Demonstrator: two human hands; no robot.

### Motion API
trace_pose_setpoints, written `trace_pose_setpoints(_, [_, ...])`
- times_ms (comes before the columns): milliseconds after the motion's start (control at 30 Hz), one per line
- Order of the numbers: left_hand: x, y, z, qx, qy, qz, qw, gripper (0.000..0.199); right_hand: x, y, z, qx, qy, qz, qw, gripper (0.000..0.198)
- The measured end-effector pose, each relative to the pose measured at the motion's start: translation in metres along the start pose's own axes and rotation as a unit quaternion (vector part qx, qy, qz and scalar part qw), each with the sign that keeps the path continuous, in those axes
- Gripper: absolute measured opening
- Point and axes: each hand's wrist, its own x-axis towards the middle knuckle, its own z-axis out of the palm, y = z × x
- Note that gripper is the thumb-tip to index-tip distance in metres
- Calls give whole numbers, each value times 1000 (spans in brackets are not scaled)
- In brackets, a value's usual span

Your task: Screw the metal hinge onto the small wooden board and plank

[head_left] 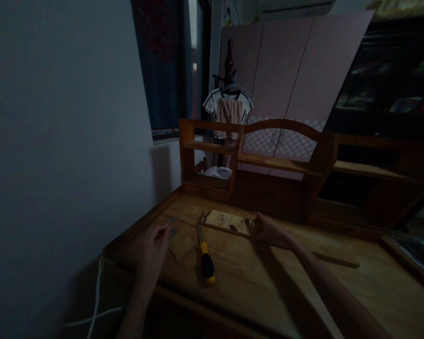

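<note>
On the left of the desk, my left hand point(151, 249) is closed, thumb and forefinger pinched together. What sits between those fingertips is too small and dark to make out. Just beyond them lie several small metal pieces point(172, 220), perhaps screws. My right hand point(266, 231) grips the edges of a long wooden board point(229, 222) lying flat, with torn, lighter patches on its left end. A screwdriver point(205, 259) with a yellow and black handle lies between my hands, shaft pointing away from me. Left of it is a small thin square piece point(181, 246).
A wooden shelf unit point(279, 162) stands along the back of the desk point(240, 287). The wall point(74, 141) borders the left side, with a white cable point(98, 287) below. Papers point(413, 254) lie at the right. Clothes point(229, 106) hang behind, before a pink wardrobe point(279, 70).
</note>
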Motion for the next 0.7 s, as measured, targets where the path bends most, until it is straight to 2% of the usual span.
trace_pose_setpoints(133, [-20,22,-18,28,27,-21,999,37,40,-28,-12,38,19,-22,999,90])
trace_pose_setpoints(233, [-27,24,-21,47,55,-51,996,35,81,-78,2,60,-1,-70,996,95])
trace_pose_setpoints(300, [-30,22,-18,48,64,-53,995,34,110,-122,27,63,-22,-103,992,98])
trace_pose_setpoints(400, [-34,19,-14,42,62,-41,996,36,148,-189,80,46,-74,-136,987,108])
trace_pose_setpoints(500, [-44,20,-16,40,62,-47,996,38,175,-239,130,32,-126,-169,977,108])
trace_pose_setpoints(600, [-58,25,-22,41,50,-59,996,37,188,-264,161,29,-165,-190,967,108])
trace_pose_setpoints(700, [-67,31,-25,37,22,-65,997,35,185,-265,166,37,-160,-197,967,108])
